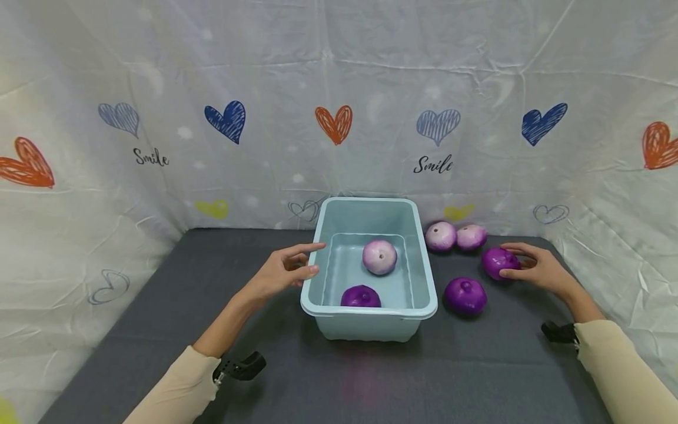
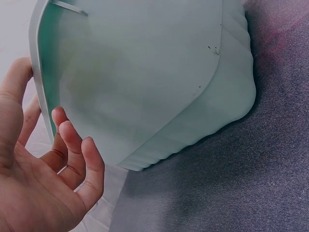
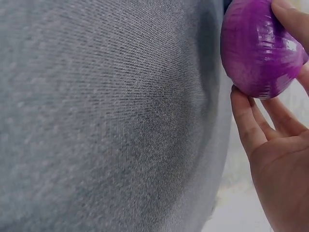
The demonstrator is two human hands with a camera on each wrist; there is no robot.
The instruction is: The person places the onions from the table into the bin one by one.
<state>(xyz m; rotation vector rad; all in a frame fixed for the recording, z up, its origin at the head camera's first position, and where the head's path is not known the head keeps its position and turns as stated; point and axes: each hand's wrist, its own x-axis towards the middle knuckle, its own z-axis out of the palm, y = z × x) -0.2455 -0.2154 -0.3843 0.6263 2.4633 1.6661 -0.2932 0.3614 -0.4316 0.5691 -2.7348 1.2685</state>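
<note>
My right hand [image 1: 540, 268] holds a glossy dark purple onion [image 1: 499, 263] between thumb and fingers at the right of the table; the right wrist view shows the fingertips [image 3: 241, 99] against the onion [image 3: 263, 53]. Whether it is off the cloth I cannot tell. My left hand [image 1: 278, 271] is at the left rim of a pale blue plastic bin [image 1: 369, 313], index finger over the rim, other fingers loosely bent beside the wall. Inside the bin lie a pale purple onion [image 1: 379, 257] and a dark purple onion [image 1: 361, 296], the latter partly hidden by the front rim.
Right of the bin sits another dark purple onion [image 1: 465, 296]. Two paler onions, one [image 1: 441, 237] next to the other [image 1: 471, 237], lie at the table's back edge. Dark grey cloth [image 1: 254, 365] covers the table. A white curtain [image 1: 371, 70] with printed hearts hangs behind.
</note>
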